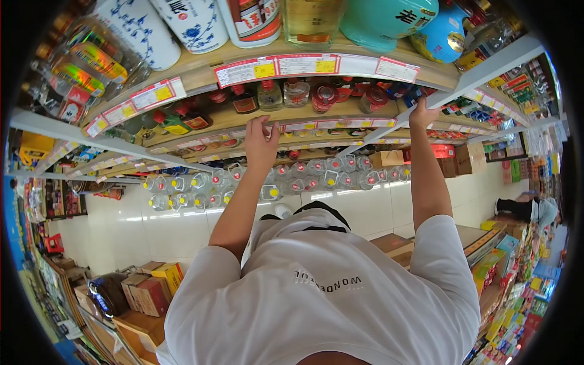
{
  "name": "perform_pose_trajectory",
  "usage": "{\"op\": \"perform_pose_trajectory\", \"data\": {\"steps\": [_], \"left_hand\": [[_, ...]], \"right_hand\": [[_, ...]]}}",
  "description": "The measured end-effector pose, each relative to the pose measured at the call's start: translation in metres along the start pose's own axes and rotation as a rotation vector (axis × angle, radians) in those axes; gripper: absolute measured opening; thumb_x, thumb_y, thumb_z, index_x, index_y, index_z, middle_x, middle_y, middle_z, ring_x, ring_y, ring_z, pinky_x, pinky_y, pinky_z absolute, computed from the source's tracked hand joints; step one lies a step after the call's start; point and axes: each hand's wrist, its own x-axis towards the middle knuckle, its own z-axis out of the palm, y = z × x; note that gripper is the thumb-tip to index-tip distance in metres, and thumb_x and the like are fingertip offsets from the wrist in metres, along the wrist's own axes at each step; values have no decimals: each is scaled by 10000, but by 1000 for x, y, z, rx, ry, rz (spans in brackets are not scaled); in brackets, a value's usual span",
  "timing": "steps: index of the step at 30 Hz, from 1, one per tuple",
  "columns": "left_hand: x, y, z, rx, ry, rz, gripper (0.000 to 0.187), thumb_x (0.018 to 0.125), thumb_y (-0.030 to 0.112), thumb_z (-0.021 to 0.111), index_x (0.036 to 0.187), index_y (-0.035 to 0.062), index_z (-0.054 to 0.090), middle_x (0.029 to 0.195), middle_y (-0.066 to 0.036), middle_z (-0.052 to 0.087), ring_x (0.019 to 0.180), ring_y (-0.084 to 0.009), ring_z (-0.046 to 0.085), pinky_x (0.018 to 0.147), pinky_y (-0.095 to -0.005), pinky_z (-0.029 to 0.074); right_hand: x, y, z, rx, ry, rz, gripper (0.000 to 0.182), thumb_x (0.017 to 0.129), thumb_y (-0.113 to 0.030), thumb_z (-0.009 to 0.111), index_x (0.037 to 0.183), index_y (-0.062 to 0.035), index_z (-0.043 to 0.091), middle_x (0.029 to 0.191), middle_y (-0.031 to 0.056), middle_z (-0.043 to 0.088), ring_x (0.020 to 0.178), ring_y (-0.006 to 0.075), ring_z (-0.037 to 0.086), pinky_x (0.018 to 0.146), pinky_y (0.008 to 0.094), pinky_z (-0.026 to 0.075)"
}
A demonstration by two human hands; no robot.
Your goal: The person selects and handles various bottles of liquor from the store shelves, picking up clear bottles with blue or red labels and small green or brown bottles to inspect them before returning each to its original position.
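My left hand (262, 141) is raised at the front edge of a shelf below the top one, its fingers loosely bent and apart with nothing in them. Small liquor bottles stand just behind it, among them a clear one with a yellowish cap (269, 96) and a dark red-capped one (244, 100). Farther right, my right hand (424, 114) reaches to the grey shelf upright (459, 88), next to blue-labelled bottles (413, 95). Its fingers look closed, but what they grip is partly hidden. A red-lidded jar (373, 99) stands to its left.
Large bottles, including a turquoise one (389, 21), line the top shelf (201, 64) above price labels (304, 64). Clear jugs (271, 192) stand on the tiled floor (152, 234). Cartons (146, 292) are stacked behind me. Another person (528, 210) is at the far right.
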Motion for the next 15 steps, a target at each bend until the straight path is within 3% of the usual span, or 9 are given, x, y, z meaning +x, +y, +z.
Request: {"op": "perform_pose_trajectory", "data": {"steps": [1, 5, 6, 8, 11, 13, 15], "left_hand": [[0, 1, 3, -2, -14, 4, 312, 857, 123, 715, 1116, 14, 578, 996, -112, 579, 693, -195, 557, 647, -355, 486], [-2, 10, 17, -49, -56, 6, 325, 851, 120, 720, 1126, 27, 574, 1019, -113, 578, 701, -197, 561, 654, -358, 490], [-3, 16, 22, -51, -60, 32, 329, 849, 120, 721, 1129, 29, 573, 1037, -114, 575, 701, -197, 563, 657, -357, 494], [-6, 33, 36, -53, -56, 78, 337, 845, 119, 722, 1134, 33, 572, 1073, -118, 569, 701, -196, 567, 662, -355, 502], [-15, 65, 67, -116, -211, 146, 397, 842, 112, 730, 1180, 31, 539, 1148, -143, 523, 802, -199, 585, 737, -335, 504], [-19, 83, 102, -236, -168, 201, 460, 815, 103, 738, 1191, 3, 492, 1168, -177, 512, 963, -294, 561, 858, -396, 476], [-23, 102, 133, -315, -165, 190, 530, 792, 99, 749, 1211, -12, 443, 1199, -201, 490, 1100, -366, 506, 956, -439, 433]], "right_hand": [[1, 7, -4, -52, -8, 0, 367, 812, -51, 624, 1161, 44, 562, 1035, 123, 684, 903, 187, 650, 776, 304, 514], [-2, -10, 0, -22, 11, 35, 387, 807, -81, 659, 1161, 43, 564, 1021, 116, 675, 879, 178, 639, 780, 315, 513], [-3, -10, 2, 4, 36, -26, 344, 802, -156, 683, 1068, 42, 593, 994, 119, 655, 845, 217, 632, 742, 343, 518], [0, -4, 2, 98, 18, -22, 320, 814, -131, 668, 1080, 32, 596, 994, 104, 663, 842, 190, 634, 724, 325, 520], [0, -3, 4, 128, 5, 12, 265, 843, -88, 630, 1084, 20, 607, 971, 84, 679, 819, 150, 631, 681, 294, 512], [2, 17, -1, 134, -9, 6, 263, 847, -83, 624, 1088, 21, 608, 967, 87, 681, 810, 157, 631, 682, 297, 511], [4, 36, -10, 43, -57, 39, 357, 823, -67, 637, 1157, 35, 568, 1069, 118, 662, 934, 187, 629, 800, 315, 498]]}}
